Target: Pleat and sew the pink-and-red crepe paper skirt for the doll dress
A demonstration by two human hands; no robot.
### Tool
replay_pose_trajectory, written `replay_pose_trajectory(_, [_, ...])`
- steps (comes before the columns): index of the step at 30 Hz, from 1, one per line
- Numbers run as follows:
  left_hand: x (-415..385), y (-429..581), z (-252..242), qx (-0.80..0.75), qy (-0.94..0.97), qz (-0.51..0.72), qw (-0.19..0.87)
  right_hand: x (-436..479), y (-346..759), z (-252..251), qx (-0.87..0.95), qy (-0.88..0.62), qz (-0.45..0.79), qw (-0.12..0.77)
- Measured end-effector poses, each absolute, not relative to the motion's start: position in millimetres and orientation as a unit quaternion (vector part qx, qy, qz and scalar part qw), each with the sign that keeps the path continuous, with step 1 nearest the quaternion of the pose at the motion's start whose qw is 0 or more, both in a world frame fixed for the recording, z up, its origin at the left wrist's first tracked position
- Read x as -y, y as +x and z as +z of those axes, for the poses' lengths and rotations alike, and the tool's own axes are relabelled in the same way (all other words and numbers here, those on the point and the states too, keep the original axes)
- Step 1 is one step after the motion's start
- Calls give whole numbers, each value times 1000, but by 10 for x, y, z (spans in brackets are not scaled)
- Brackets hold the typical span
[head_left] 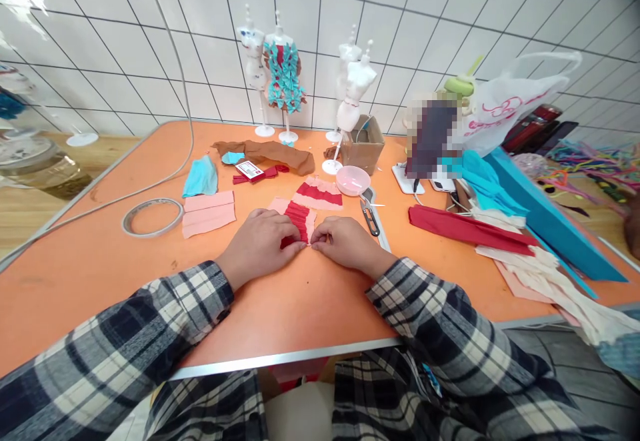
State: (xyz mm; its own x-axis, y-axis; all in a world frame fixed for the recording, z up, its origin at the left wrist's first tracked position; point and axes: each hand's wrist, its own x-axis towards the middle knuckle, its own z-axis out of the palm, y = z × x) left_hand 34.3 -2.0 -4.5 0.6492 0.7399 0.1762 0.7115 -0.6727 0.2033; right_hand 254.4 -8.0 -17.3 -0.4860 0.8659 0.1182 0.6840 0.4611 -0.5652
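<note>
Both sets of fingers (pixel 294 243) pinching red pleated cloth (pixel 299 217), left hand (pixel 260 246) atop it, right hand (pixel 346 245) at edge

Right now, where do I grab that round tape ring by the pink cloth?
The tape ring lies flat on the orange table, hole facing up, with bare table in front of it. Come from above and pinch its near rim, inside the hole and outside.
</note>
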Motion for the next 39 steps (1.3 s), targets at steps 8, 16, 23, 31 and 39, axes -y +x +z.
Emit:
replay_pose_trajectory(8, [52,107,104,-387,889,164,184,136,2623,-20,770,-432,313,349])
replay_pose_trajectory(16, [87,139,181,-401,660,176,610,182,2661,114,557,-381,651,347])
replay_pose_trajectory(23, [-7,134,60,-494,747,182,405,66,2619,-115,590,-514,554,286])
replay_pose_trajectory(31, [-144,142,-160,-507,798,172,275,51,2604,-160,734,-563,302,231])
replay_pose_trajectory(39, [-161,186,-143,-483,834,162,212,31,2588,-133,770,-576,227,153])
